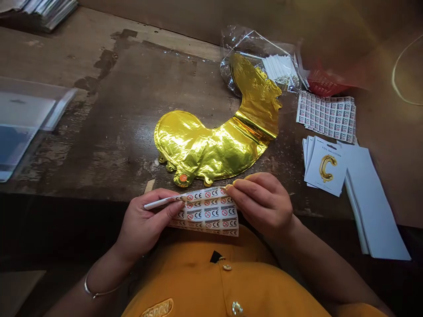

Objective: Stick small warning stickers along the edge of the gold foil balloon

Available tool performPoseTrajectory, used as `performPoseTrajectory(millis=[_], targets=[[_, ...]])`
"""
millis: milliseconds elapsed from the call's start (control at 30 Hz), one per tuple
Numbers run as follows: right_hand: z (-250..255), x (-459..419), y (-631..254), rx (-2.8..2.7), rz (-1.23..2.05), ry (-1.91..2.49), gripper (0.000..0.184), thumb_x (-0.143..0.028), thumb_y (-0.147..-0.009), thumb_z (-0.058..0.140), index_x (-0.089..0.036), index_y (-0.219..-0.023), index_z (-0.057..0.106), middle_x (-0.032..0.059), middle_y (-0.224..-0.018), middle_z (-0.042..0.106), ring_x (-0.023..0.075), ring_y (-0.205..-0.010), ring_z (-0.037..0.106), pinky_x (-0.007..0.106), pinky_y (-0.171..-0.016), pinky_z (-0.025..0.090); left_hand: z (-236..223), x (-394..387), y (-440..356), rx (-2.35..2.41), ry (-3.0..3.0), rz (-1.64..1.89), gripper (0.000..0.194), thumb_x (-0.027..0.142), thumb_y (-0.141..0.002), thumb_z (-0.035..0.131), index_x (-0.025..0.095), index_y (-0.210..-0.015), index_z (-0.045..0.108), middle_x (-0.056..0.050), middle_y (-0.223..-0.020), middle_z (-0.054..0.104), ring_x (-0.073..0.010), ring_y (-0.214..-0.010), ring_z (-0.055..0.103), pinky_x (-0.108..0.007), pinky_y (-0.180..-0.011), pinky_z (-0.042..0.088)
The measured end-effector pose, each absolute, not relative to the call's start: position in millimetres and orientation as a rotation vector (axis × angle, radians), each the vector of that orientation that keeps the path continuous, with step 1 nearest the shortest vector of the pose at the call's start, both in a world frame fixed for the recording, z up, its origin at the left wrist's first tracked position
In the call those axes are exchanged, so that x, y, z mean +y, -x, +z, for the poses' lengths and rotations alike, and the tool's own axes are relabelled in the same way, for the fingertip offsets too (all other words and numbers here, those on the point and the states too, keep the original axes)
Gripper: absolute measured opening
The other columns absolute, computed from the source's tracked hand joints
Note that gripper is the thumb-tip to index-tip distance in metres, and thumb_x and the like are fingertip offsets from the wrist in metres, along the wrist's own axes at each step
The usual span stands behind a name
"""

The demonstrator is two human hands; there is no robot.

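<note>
A flat gold foil balloon (214,141) lies curved on the worn wooden table (109,132). Just in front of it, near the table's front edge, I hold a sheet of CE stickers (208,213) with both hands. My left hand (145,224) grips the sheet's left side together with a thin white straw (161,202). The fingers of my right hand (261,202) are pinched at the sheet's top right corner, at one sticker.
A clear bag of white straws (277,70) lies behind the balloon. More sticker sheets (327,116) and a stack of white "foil balloons" cards (325,165) are at the right. A clear plastic tray (23,119) sits at the left edge.
</note>
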State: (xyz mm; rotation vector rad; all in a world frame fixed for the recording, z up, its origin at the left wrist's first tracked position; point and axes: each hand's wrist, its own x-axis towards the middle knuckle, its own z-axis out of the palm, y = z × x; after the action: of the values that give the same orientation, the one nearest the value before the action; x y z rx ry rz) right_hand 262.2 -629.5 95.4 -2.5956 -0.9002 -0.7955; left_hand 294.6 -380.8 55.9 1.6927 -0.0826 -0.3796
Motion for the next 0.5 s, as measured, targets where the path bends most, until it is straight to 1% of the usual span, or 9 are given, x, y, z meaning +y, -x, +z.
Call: performPoseTrajectory(millis=[100, 233, 400, 467, 500], targets=[[91.7, -630.4, -260.6, -0.947, -0.866, 2.567, 0.016, -0.006, -0.08, 0.065, -0.009, -0.095, 0.067, 0.0092, -0.083, 0.072, 0.0187, -0.074, 0.06, 0.033, -0.062, 0.052, 52.0, -379.5, -292.9, -0.022, -1.645, -0.417, 0.008, 0.028, -0.074, 0.075, 0.02, -0.074, 0.072, 0.002, -0.067, 0.071, -0.01, -0.061, 0.063, -0.014, -0.056, 0.05], [90.5, -631.4, -260.9, -0.971, -0.85, 2.543, 0.015, -0.005, -0.081, 0.063, -0.006, -0.096, 0.067, 0.0105, -0.083, 0.072, 0.0181, -0.072, 0.062, 0.032, -0.06, 0.052, 48.8, -379.3, -291.0, 0.037, -1.581, -0.486, 0.015, 0.033, -0.074, 0.076, 0.02, -0.076, 0.071, 0.002, -0.066, 0.069, -0.0092, -0.06, 0.06, -0.014, -0.055, 0.049], [87.3, -633.1, -260.5, -1.008, -0.841, 2.535, 0.017, -0.007, -0.083, 0.061, -0.009, -0.098, 0.067, 0.0078, -0.085, 0.072, 0.0163, -0.072, 0.062, 0.031, -0.059, 0.052, 49.7, -380.1, -289.5, 0.076, -1.556, -0.502, 0.019, 0.036, -0.074, 0.077, 0.019, -0.077, 0.07, 0.002, -0.066, 0.068, -0.0089, -0.06, 0.058, -0.014, -0.055, 0.048], [87.5, -632.2, -260.2, -0.954, -0.878, 2.5, 0.019, -0.007, -0.081, 0.063, -0.013, -0.099, 0.068, 0.0064, -0.086, 0.071, 0.0167, -0.074, 0.063, 0.031, -0.063, 0.054, 49.6, -380.3, -289.2, 0.095, -1.553, -0.505, 0.02, 0.037, -0.074, 0.077, 0.019, -0.078, 0.07, 0.002, -0.067, 0.069, -0.0092, -0.061, 0.059, -0.014, -0.055, 0.048], [88.5, -631.3, -260.5, -0.834, -0.875, 2.47, 0.02, -0.008, -0.08, 0.065, -0.016, -0.099, 0.068, 0.0057, -0.088, 0.071, 0.017, -0.077, 0.064, 0.032, -0.066, 0.055, 49.4, -380.6, -289.1, 0.104, -1.553, -0.508, 0.021, 0.038, -0.074, 0.077, 0.019, -0.078, 0.07, 0.002, -0.067, 0.069, -0.0093, -0.061, 0.059, -0.014, -0.054, 0.048]])
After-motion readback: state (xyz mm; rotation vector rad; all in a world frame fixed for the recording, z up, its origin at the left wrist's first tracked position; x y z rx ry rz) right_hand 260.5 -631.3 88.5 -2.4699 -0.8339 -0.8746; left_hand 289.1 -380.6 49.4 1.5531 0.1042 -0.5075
